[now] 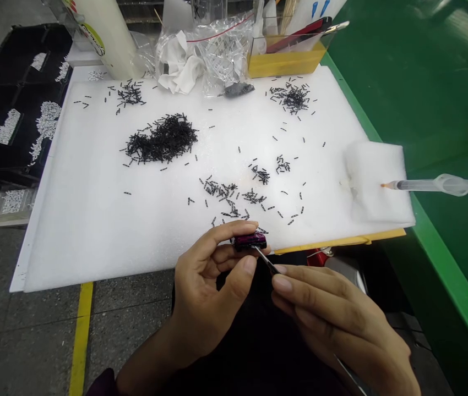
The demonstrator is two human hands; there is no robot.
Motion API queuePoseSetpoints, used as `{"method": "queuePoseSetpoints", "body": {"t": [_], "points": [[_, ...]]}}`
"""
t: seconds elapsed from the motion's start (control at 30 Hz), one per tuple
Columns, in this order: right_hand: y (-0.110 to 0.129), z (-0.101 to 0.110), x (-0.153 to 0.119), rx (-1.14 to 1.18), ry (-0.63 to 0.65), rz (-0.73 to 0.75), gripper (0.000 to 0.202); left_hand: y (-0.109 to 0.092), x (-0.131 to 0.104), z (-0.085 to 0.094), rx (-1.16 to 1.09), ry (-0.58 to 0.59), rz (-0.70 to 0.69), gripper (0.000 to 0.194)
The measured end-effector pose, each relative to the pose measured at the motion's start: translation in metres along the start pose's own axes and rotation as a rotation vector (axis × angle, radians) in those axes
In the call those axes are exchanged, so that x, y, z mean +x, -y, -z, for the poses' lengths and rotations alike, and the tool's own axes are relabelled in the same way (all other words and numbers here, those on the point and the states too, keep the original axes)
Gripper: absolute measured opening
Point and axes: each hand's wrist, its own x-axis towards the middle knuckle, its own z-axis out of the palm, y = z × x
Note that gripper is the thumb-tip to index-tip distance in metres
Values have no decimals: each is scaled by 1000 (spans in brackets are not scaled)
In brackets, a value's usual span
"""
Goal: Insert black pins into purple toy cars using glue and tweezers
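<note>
My left hand (209, 291) is closed around a small dark block with a shiny purple face (250, 240), gripped between the fingers near the front edge of the white foam sheet (105, 231). In my right hand (337, 313) is a slim metal tool that looks like tweezers (266, 260). Its tip touches the block's lower edge, and its rear end shows below the palm. What the tip does at the block is too small to make out. Just beyond my left fingers lie scattered tiny black strips (221, 190).
A big heap of black strips (163, 137) lies left of centre. At right, a syringe (444, 185) rests on a foam block (378, 181). Behind stand a yellow-based box of tools (286, 63), crumpled tissue (180, 66) and a bottle (105, 38). Black trays (11, 132) stand left.
</note>
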Motion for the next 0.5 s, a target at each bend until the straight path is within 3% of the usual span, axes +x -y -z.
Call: {"method": "queuePoseSetpoints", "body": {"t": [0.37, 0.5], "points": [[-6, -2, 4, -68, -11, 127, 28, -1, 1, -4, -98, -29, 41, 13], [-2, -2, 6, -24, -12, 63, 35, 0, 2, -3, -85, -21, 40, 11]]}}
